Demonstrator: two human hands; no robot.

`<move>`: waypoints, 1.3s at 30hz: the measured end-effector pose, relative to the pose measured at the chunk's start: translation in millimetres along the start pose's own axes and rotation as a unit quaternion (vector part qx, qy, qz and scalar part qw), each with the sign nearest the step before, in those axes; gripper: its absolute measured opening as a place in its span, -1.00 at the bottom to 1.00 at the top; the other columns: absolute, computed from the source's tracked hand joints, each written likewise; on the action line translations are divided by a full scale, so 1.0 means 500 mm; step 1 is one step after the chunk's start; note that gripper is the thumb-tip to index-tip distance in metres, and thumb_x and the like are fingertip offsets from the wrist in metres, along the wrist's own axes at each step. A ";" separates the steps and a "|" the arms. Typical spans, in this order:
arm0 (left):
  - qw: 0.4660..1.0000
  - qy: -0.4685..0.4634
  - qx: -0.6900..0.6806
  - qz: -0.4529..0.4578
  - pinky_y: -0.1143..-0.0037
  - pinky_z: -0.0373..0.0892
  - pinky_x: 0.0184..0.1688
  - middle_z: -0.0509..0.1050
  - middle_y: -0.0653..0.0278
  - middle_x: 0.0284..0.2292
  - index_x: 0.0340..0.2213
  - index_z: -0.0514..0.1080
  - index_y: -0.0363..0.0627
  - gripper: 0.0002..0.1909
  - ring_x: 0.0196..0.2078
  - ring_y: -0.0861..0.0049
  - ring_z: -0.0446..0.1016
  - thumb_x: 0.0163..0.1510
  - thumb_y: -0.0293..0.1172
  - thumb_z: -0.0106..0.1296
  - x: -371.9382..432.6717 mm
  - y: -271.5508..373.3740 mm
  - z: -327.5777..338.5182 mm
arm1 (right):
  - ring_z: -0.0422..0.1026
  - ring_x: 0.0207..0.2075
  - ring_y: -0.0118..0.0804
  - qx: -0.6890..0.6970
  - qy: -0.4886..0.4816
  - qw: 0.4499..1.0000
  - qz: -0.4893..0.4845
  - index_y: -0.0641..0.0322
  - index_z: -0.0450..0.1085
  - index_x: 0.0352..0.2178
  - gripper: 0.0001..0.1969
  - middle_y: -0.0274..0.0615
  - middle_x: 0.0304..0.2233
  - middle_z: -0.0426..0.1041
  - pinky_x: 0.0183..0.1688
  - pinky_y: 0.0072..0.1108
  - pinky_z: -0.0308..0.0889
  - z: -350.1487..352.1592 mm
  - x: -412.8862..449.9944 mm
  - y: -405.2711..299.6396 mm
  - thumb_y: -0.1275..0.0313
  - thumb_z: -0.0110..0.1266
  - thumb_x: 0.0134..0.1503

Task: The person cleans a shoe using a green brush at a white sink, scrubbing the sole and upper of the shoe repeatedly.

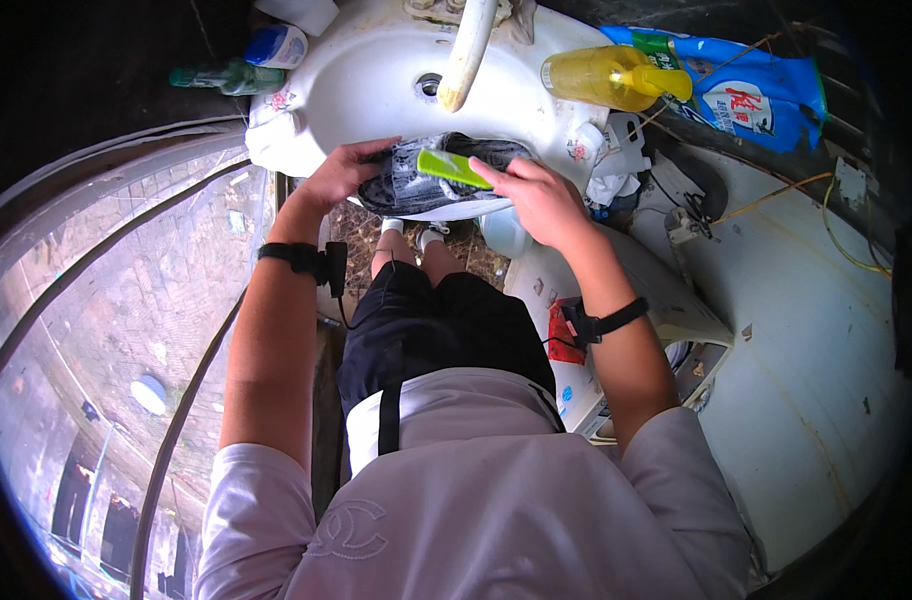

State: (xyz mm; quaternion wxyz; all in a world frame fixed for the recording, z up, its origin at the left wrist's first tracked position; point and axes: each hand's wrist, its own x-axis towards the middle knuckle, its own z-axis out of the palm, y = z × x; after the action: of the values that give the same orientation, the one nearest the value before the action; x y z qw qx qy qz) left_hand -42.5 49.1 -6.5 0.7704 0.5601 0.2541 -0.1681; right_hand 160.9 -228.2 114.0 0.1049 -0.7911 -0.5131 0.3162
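A dark shoe [403,180] smeared with white suds is held across the front rim of a white ceramic washbasin [351,82]. My left hand [343,174] grips the shoe's left end, with the thumb side up against it. In my right hand [544,196] is a bright green scrubbing brush [450,166], lying over the middle of the shoe. The brush's bristles are hidden beneath its back, and foam shows on its left part. Behind the shoe, a whitish faucet spout [467,64] reaches over the basin's drain [428,84]; no water is seen flowing.
A yellow plastic bottle [598,77] is on the basin's right rim, beside a blue detergent bag [763,97]. To the left are a green glass bottle [227,77] and a blue-and-white container [276,46]. A translucent bucket [505,231] stands below, near a white appliance [613,300].
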 end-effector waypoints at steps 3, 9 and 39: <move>1.000 -0.009 0.018 0.005 0.50 0.27 0.29 0.49 0.30 0.15 0.26 0.38 -0.12 -0.42 0.15 0.51 0.42 0.21 -0.68 0.04 0.004 0.004 0.001 | 0.45 -0.30 -0.13 -0.064 0.053 0.992 -0.096 -0.43 0.39 0.25 -0.27 -0.22 -0.35 0.36 -0.20 -0.37 0.43 -0.006 -0.018 0.006 0.67 -0.06 0.14; 0.998 -0.011 0.017 0.052 0.50 0.30 0.25 0.55 0.30 0.08 0.21 0.43 -0.18 -0.49 0.11 0.54 0.44 0.22 -0.62 0.09 -0.006 0.008 0.004 | 0.51 -0.21 -0.10 -0.031 0.047 0.998 0.030 -0.45 0.37 0.26 -0.31 -0.23 -0.33 0.41 -0.17 -0.33 0.45 -0.010 0.031 -0.038 0.61 -0.04 0.17; 0.998 -0.039 -0.040 -0.018 0.53 0.42 0.15 0.52 0.36 0.09 0.27 0.37 -0.05 -0.44 0.05 0.59 0.50 0.26 -0.65 -0.02 -0.007 0.027 0.001 | 0.54 -0.18 -0.19 -0.100 -0.012 0.995 -0.009 -0.33 0.45 0.18 -0.37 -0.28 -0.30 0.44 -0.15 -0.35 0.49 -0.033 0.032 -0.157 0.52 0.09 0.07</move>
State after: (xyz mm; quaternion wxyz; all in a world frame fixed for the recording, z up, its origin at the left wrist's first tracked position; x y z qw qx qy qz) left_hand -38.0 52.7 6.3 0.7982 0.5175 0.2400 -0.1936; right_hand 116.8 -176.2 159.3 0.0217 -0.7893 -0.5502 0.2715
